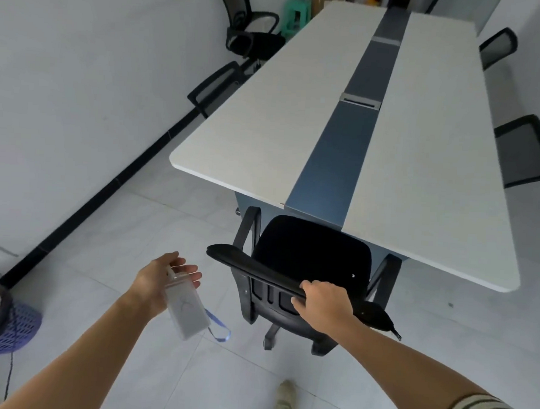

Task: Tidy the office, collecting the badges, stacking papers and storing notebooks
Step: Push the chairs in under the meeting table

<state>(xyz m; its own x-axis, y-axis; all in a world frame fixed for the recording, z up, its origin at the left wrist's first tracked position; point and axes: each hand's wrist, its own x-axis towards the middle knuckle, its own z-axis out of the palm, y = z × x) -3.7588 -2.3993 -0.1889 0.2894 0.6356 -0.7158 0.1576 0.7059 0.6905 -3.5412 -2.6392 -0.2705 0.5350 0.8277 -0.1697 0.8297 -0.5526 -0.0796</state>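
Plastic badge [186,313]: a clear sleeve with a blue lanyard [220,331], hanging from the left hand [159,279] above the floor, just left of the chair [310,254].
Left hand: thumb and fingers [192,270] pinch the badge's top edge; the fingers lie fairly straight and a little spread.
Right hand [322,305]: fingers curled over the top rail of the chair back and gripping it.
Chair: black, set at the near end of the table [267,115], seat toward it.
Done: probably at least one badge collected, going by the one in hand.
Left: that badge is not yet put down anywhere.
Papers and notebooks: none in view, so I cannot tell whether they are stacked or stored.
Basket [17,328]: purple, on the floor by the left wall, lined with a clear bag; something pale lies inside, too blurred to name.
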